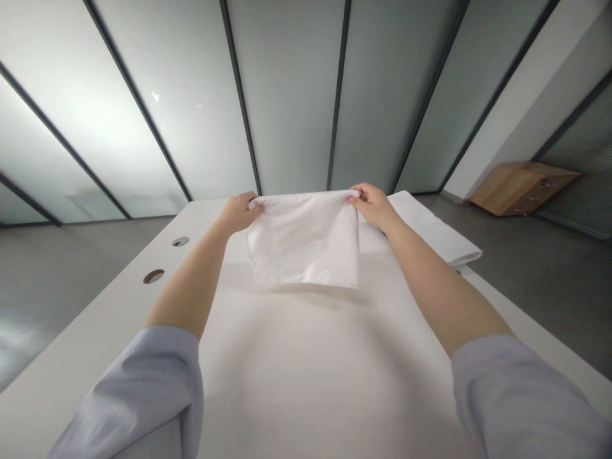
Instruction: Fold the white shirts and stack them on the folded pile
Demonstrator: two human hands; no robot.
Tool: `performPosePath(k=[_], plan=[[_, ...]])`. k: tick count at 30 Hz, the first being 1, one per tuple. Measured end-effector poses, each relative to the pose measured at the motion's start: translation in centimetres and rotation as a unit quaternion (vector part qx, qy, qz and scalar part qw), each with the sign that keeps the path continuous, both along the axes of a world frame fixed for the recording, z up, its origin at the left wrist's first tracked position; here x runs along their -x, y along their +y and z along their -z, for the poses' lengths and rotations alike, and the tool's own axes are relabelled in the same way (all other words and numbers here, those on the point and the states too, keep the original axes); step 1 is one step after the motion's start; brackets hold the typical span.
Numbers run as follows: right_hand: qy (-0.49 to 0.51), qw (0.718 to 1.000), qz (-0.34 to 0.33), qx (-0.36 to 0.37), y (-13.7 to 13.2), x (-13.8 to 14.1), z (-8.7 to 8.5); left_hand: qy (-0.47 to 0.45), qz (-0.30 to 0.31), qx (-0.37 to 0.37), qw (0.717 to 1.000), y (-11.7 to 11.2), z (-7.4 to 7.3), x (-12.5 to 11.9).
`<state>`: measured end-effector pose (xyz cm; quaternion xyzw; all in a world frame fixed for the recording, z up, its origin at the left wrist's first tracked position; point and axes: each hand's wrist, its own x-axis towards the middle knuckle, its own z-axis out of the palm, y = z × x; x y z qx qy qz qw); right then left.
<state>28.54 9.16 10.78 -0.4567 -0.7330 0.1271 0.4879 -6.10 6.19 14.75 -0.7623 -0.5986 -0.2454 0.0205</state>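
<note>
A white cloth (306, 242) hangs stretched between my two hands above the far part of the white table (306, 382). My left hand (240, 212) pinches its upper left corner, and my right hand (373, 204) grips the upper right corner. The top edge runs nearly straight from hand to hand, while the lower edge hangs loose, its shadow falling on the tabletop. Just beyond my right forearm lies a second, folded white cloth (433, 233) at the table's far right edge, partly covered by that arm.
Two round holes, a nearer one (153, 276) and a farther one (180, 241), are cut into the tabletop on the left. Frosted glass panels (291, 95) rise behind the table. A wooden cabinet (516, 188) stands on the grey floor at the right.
</note>
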Motion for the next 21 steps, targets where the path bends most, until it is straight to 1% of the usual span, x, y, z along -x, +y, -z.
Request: performPosePath(k=[2,3,5,7,10,12,13,14,15,16,18,19,21], plan=[[-0.020,0.997,0.034,-0.063,0.1,0.0,-0.4,-0.005,-0.028,-0.066,0.997,0.2,0.1,-0.7],[-0.035,0.994,0.046,-0.088,-0.2,0.0,-0.3,-0.009,-0.032,-0.090,0.995,0.1,0.5,-0.9],[-0.066,0.990,0.057,-0.114,-1.4,0.0,0.6,-0.009,-0.019,-0.109,0.994,-0.3,2.0,-1.0],[-0.099,0.987,0.053,-0.112,-3.2,-0.1,2.7,0.002,0.015,-0.098,0.995,-1.1,4.5,-0.8],[-0.159,0.984,0.011,-0.074,-6.3,-0.8,7.6,0.039,0.075,-0.040,0.996,-3.2,9.6,-0.3],[-0.205,0.977,-0.038,-0.034,-8.1,-1.3,10.7,0.071,0.105,0.047,0.991,-4.8,12.7,0.2],[-0.223,0.973,-0.055,-0.013,-8.8,-1.5,11.9,0.078,0.118,0.089,0.986,-5.5,13.8,0.4],[-0.236,0.969,-0.068,0.007,-9.3,-1.7,12.8,0.079,0.127,0.118,0.982,-6.0,14.6,0.5],[-0.245,0.966,-0.077,0.024,-9.6,-1.8,13.3,0.079,0.133,0.142,0.978,-6.4,15.0,0.5],[-0.249,0.964,-0.082,0.038,-9.7,-1.8,13.6,0.080,0.136,0.158,0.975,-6.6,15.2,0.5],[-0.247,0.963,-0.090,0.059,-9.3,-1.7,13.7,0.098,0.131,0.177,0.971,-6.6,14.9,-0.1],[-0.241,0.964,-0.093,0.063,-8.9,-1.7,13.7,0.114,0.127,0.179,0.969,-6.4,14.7,-0.5],[-0.222,0.968,-0.096,0.062,-8.0,-1.6,13.9,0.139,0.122,0.157,0.970,-6.0,14.7,-1.5]])
